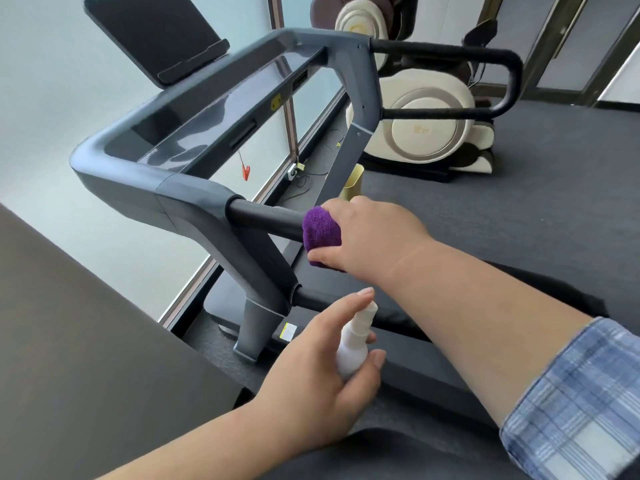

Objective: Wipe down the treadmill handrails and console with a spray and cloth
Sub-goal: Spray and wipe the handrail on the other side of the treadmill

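Beside the window, right hand (367, 237) wrapping cloth (320, 228) round handrail (266, 220); left hand (322, 382) gripping spray bottle (355, 344).

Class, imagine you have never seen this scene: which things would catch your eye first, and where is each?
The purple cloth stands out at centre, wrapped round the near black handrail under the right hand. Below it, the left hand holds a white spray bottle. Further back on the right sits a cream massage chair.

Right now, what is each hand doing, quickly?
Left hand: closed around the white spray bottle, forefinger on its nozzle.
Right hand: gripping the purple cloth around the black handrail.
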The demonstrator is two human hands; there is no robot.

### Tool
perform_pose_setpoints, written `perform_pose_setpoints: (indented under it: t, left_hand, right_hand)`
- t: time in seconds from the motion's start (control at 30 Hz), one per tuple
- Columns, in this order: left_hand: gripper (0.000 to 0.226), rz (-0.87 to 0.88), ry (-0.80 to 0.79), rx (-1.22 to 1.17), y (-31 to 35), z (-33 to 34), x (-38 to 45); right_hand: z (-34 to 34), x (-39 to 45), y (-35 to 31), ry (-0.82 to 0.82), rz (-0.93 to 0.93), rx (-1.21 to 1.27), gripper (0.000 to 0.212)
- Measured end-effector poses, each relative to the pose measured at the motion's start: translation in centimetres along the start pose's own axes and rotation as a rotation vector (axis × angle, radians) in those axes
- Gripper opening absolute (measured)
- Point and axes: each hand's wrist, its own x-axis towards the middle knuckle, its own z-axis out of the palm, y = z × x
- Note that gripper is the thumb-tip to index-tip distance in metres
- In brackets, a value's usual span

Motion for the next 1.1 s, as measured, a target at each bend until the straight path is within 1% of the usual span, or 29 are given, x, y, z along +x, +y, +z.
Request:
perform_pose_setpoints:
  t: [0.17,0.47,0.6,0.7,0.77,0.83,0.9,1.03,1.1]
  left_hand:
    - [0.064,-0.056,-0.002,0.003,2.9,4.4,-0.2]
    - [0.066,-0.079,0.032,0.086,8.1,12.1,-0.2]
    - [0.065,-0.096,0.037,0.104,9.9,14.5,-0.3]
    - [0.065,-0.092,0.039,0.125,11.1,16.2,-0.5]
    - [0.066,-0.094,0.038,0.133,11.6,17.0,-0.7]
    - [0.066,-0.086,0.039,0.149,12.0,17.6,-1.0]
    - [0.065,-0.078,0.041,0.175,12.2,17.8,-1.1]
    - [0.063,-0.101,0.108,0.25,11.9,17.5,-0.8]
    - [0.062,-0.118,0.148,0.302,11.8,17.3,-0.3]
  right_hand:
    - [-0.3,-3.2,4.5,0.005,-0.021,-0.006,0.07]
    - [-1.1,-8.4,12.2,0.015,-0.064,0.044,0.065]
    - [-0.8,-10.3,15.5,0.053,-0.079,0.095,0.06]
    - [0.1,-12.1,18.2,0.127,-0.054,0.207,0.062]
    - [1.3,-13.5,19.8,0.245,-0.026,0.329,0.065]
    - [2.9,-15.0,21.0,0.393,-0.027,0.439,0.059]
    - [4.2,-15.9,21.7,0.499,-0.027,0.513,0.056]
    - [6.2,-16.8,22.5,0.6,-0.005,0.681,0.056]
    - [7.4,-17.5,23.0,0.616,-0.003,0.77,0.062]
